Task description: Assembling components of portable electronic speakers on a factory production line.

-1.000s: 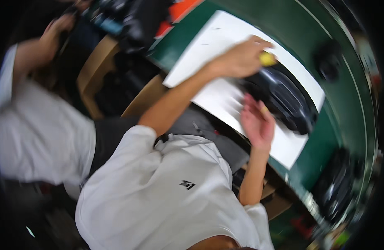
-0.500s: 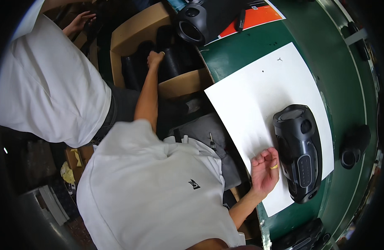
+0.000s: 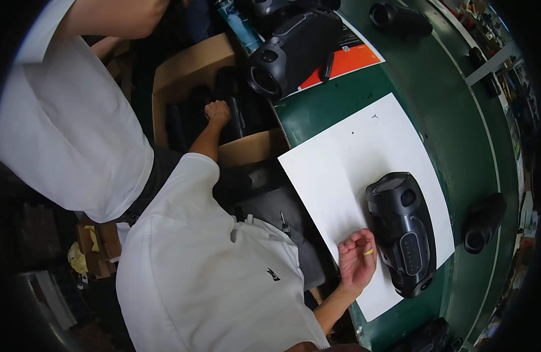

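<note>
Head view. Left hand [image 3: 217, 111]: bunched like a fist, knuckles up, over the dark cylindrical objects [image 3: 237, 117] packed in a brown cardboard box [image 3: 253, 148]. Fingertips hidden; cannot tell whether it grips one.

Right hand [image 3: 357, 263]: palm up, fingers half-curled, grip slack and moderately wide, a yellow band [image 3: 368, 252] on one finger. Position: just beside the large black rounded plastic speaker [image 3: 406, 234]; contact cannot be told.

Speaker: lies on a white rectangular sheet [image 3: 329, 170], toward its lower right part, oval button panel facing up. Sheet rests on a green tabletop [image 3: 317, 117].

Surroundings: second large black speaker [image 3: 302, 47] at upper centre, near the box, partly over an orange printed sheet [image 3: 355, 60]. Smaller black cylinder [image 3: 484, 223] to the right of the white sheet; a similar black cylinder [image 3: 399, 20] near the top. A co-worker in a white shirt [image 3: 76, 129] is at the left.
</note>
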The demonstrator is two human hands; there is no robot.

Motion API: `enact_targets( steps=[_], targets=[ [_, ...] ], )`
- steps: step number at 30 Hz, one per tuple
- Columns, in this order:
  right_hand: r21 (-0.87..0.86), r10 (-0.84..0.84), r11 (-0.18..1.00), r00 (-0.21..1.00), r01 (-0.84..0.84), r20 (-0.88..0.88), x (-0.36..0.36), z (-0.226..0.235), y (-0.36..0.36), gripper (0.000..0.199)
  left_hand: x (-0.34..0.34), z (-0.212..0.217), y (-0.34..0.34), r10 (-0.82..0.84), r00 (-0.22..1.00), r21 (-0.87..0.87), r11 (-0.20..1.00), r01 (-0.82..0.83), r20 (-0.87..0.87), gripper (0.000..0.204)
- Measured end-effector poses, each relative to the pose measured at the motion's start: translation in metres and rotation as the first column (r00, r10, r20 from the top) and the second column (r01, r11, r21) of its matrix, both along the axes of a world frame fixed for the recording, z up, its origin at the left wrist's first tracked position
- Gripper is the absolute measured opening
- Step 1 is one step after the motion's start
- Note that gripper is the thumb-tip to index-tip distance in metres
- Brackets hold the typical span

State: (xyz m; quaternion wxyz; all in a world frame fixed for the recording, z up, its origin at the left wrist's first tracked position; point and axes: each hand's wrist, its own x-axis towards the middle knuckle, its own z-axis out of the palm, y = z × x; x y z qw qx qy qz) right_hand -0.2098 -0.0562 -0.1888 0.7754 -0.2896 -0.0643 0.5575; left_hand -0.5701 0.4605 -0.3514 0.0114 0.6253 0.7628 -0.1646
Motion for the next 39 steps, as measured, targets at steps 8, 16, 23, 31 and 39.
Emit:
enact_targets(
  steps=[8,16,23,31,39],
  targets=[
    [-0.02,-0.007,1.0,0.999,0.008,0.032,-0.002,-0.004,0.007,0.038,0.01,0.062,0.009,-0.247,0.969,0.235,0.942,0.241,-0.002,0.023],
    [-0.006,0.034,0.999,0.997,-0.033,0.066,0.002,-0.001,-0.001,0.037,-0.086,-0.033,0.041,0.47,0.626,-0.193,0.867,-0.459,0.622,0.061],
    [-0.045,-0.015,0.999,0.997,0.018,0.077,-0.002,0.003,0.001,0.037,-0.012,-0.055,0.0,0.358,0.324,-0.193,0.875,-0.444,0.876,0.039],
    [-0.041,0.024,0.999,0.997,-0.021,0.077,-0.002,0.007,0.006,0.032,0.004,-0.088,0.001,0.46,0.297,-0.394,0.883,-0.256,0.837,0.04],
    [-0.05,0.027,0.998,0.996,-0.023,0.079,-0.004,0.008,0.006,0.032,0.001,-0.096,0.029,0.607,0.149,-0.541,0.775,-0.326,0.78,0.026]
  ],
)
